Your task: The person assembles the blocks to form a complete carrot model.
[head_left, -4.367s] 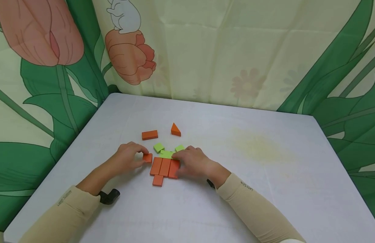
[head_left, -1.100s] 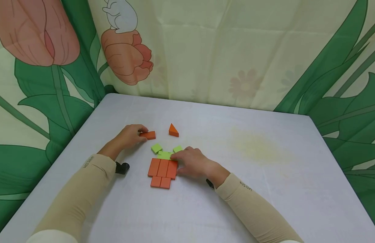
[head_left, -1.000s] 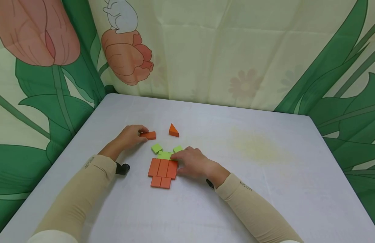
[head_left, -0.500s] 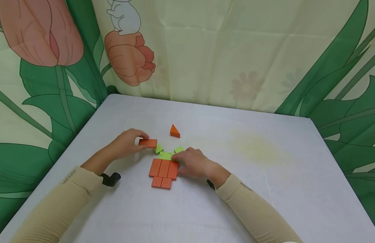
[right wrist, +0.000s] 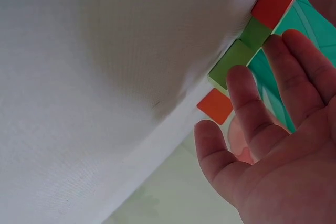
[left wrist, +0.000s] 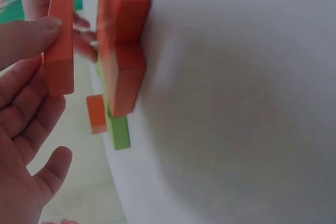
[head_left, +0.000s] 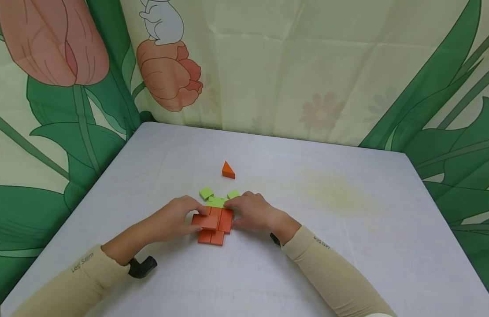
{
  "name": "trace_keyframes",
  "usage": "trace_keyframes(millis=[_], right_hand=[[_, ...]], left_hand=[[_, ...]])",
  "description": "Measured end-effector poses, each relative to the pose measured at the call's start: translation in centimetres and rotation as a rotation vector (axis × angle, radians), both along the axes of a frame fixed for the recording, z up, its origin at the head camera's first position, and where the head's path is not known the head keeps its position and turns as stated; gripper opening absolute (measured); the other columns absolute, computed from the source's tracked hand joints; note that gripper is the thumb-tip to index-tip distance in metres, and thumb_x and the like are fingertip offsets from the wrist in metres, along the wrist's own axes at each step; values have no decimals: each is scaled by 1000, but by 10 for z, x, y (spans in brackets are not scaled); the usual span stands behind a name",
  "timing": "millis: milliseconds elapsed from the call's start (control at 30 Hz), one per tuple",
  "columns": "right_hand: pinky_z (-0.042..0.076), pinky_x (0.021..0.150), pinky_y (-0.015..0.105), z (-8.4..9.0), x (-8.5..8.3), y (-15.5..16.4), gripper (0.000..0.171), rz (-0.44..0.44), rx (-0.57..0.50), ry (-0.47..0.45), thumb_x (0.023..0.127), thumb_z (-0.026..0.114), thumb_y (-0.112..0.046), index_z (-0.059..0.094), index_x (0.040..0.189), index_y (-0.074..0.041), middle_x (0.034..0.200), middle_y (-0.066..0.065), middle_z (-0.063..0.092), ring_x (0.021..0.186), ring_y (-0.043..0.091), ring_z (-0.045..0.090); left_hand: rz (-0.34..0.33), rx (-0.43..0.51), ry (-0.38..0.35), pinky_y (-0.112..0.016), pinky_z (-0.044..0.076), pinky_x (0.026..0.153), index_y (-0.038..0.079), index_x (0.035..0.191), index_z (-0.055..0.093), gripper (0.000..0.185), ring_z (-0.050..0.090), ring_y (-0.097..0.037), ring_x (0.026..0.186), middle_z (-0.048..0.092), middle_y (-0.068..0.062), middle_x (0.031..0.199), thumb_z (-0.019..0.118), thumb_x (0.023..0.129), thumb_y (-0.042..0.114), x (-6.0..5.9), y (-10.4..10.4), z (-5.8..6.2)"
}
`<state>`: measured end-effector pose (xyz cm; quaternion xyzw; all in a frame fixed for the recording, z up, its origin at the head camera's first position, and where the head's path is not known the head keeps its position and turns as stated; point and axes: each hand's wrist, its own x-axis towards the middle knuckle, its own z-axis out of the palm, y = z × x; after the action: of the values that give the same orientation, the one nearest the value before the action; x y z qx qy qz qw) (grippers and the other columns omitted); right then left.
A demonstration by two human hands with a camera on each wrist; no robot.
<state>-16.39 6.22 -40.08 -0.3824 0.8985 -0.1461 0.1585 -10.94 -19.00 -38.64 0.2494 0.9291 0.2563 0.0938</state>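
Flat orange blocks (head_left: 224, 219) lie side by side on the white table (head_left: 308, 246), with two small orange squares (head_left: 212, 239) below them and green blocks (head_left: 216, 202) above. My left hand (head_left: 198, 216) pinches an orange rectangular block (head_left: 209, 222) just over the left of the orange group; in the left wrist view this block (left wrist: 59, 45) sits between thumb and fingers, apart from the laid blocks (left wrist: 123, 51). My right hand (head_left: 233, 207) rests with straight fingers (right wrist: 252, 108) against the group's right side, by a green block (right wrist: 231, 64).
An orange triangle (head_left: 228, 170) stands alone behind the group, also in the right wrist view as an orange triangle (right wrist: 215, 106). Two loose green squares (head_left: 206, 193) (head_left: 233, 194) flank the green piece. A flower-print curtain (head_left: 268, 66) surrounds the table.
My left hand took the orange rectangle from the back left and carried it toward me, over the orange group. The right hand has stayed in place.
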Motion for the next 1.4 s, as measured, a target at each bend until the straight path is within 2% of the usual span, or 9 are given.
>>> trace_keyframes(millis=[133,233,367,533,933,1100,1167,1400], right_hand=[[42,95,47,0,0,0,47,4,0,7,91,74,-24,62,137,-18,136,-3,60,119,29,50],[42,94,47,0,-1,0,47,7,-2,12,91,74,-23,63,136,-18,136,-3,61,118,29,51],[42,93,47,-1,0,1,46,10,-6,22,91,75,-23,63,135,-18,135,-4,61,117,29,51],[42,93,47,-2,0,1,46,8,-11,25,90,75,-23,64,134,-18,134,-4,61,116,29,52],[42,93,47,-3,0,1,45,3,-20,25,90,75,-23,64,134,-19,133,-6,62,117,29,51],[41,93,48,-3,0,1,45,0,-22,19,90,75,-23,64,134,-20,133,-6,62,117,29,51],[41,93,48,-3,0,1,45,-2,-19,16,90,74,-23,64,134,-20,134,-6,61,117,29,51],[42,94,48,-3,-1,1,46,4,-16,17,91,74,-23,63,135,-19,136,-4,60,118,29,51]], left_hand=[[-63,6,20,-36,52,86,15,104,71,25,57,-15,98,62,11,99,83,83,15,9,2,-8],[-93,18,-5,-33,52,83,16,104,71,24,55,-13,94,61,13,98,83,83,16,15,3,-13],[-132,24,-28,-33,51,85,15,105,71,25,55,-11,94,61,14,100,83,83,18,21,6,-17],[-174,15,-18,-36,48,90,17,104,69,25,56,-9,96,61,15,101,82,83,19,26,8,-18],[-156,-24,-24,-43,46,92,20,102,70,23,53,-7,95,59,18,98,83,82,21,31,13,-21],[-147,-54,21,-41,46,89,18,105,68,29,50,-8,95,57,16,97,83,81,23,32,15,-21],[-147,-63,43,-42,46,90,16,110,66,36,50,-10,99,58,13,101,84,80,24,31,16,-21],[-135,-106,87,-50,43,98,8,130,60,62,49,-24,123,58,0,131,84,79,34,32,21,-22]])
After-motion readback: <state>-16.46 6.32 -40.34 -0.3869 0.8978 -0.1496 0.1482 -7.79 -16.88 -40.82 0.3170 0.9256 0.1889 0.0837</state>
